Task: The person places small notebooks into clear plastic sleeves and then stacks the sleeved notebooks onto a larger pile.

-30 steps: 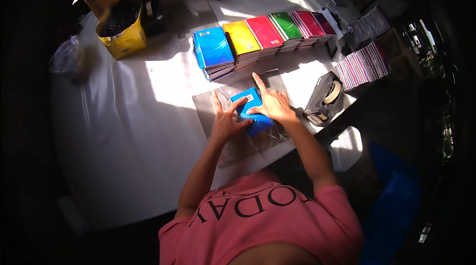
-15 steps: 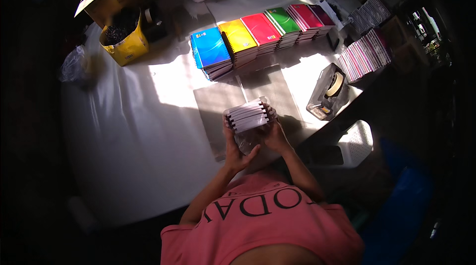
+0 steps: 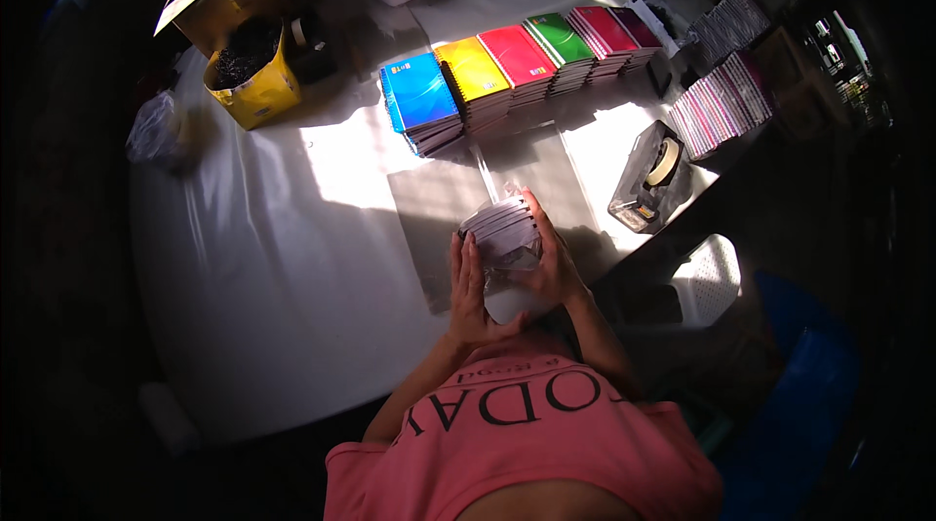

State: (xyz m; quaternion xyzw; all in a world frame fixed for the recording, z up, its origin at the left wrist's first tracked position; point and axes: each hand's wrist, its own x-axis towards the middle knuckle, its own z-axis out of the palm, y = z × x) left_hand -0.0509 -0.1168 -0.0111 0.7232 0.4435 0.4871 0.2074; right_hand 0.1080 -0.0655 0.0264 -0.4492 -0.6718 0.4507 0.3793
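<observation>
Over the near part of the table, a small stack of notebooks point(image 3: 501, 231) in clear plastic film is held between my two hands, its layered edges facing me. My left hand point(image 3: 472, 295) presses its straight fingers along the left side, thumb spread away from the stack. On the other side my right hand point(image 3: 554, 266) grips the stack, fingers reaching up its right edge. Loose film crinkles at the stack's near side. Below it lies a flat grey sheet point(image 3: 417, 263). Just beyond stand piles of spiral notebooks, with blue point(image 3: 419, 92), yellow point(image 3: 473, 70) and red point(image 3: 516, 54) covers nearest.
A black tape dispenser point(image 3: 636, 192) stands at the right by the table edge, near a row of stacked notebooks point(image 3: 723, 104). A yellow box point(image 3: 255, 97) sits far left, beside a crumpled plastic bag point(image 3: 156, 129). A white perforated chair point(image 3: 710, 279) is off the table's right.
The stack has turned and tilted between my hands. My right fingers have moved up along its right edge, and my left fingers have straightened against its left side.
</observation>
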